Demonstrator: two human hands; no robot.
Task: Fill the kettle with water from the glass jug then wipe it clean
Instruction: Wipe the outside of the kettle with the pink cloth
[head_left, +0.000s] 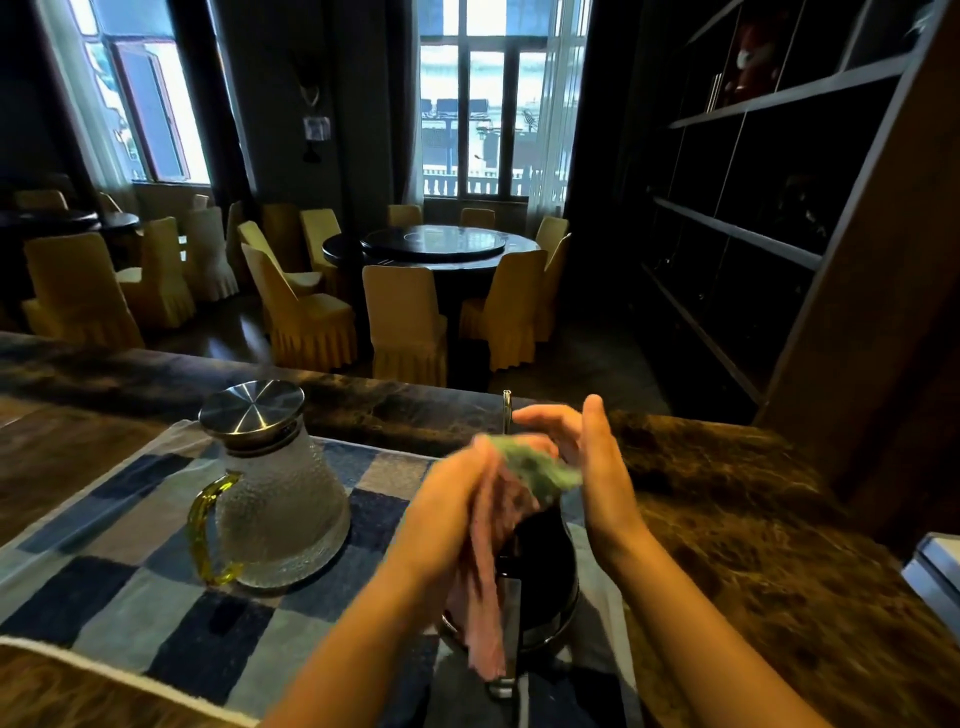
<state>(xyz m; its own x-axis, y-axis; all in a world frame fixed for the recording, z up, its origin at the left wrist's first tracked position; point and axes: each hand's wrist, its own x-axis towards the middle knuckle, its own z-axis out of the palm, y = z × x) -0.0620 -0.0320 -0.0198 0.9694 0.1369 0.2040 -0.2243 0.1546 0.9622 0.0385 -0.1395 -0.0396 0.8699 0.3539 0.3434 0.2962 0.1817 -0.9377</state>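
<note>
One jug (275, 499), lid on, stands on one checked mat (104, 571) on the table (753, 519). One dark kettle (540, 561) is right of it, under two hands. One cloth (540, 467) sits between the palms. Left hand (457, 499) is blurred, grip can't tell. Right hand (597, 457) is flat, fingers straight.

The jug (280, 509) has a yellow handle (205, 530); cloth (540, 467) green and pink; mat (119, 587) blue-checked.

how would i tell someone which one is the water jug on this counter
On the dark marble counter lies a blue checked mat. The glass jug stands on its left part, left of the dark kettle. It is the only clear, dimpled vessel, with a flat steel lid and a yellow-green handle.
</note>
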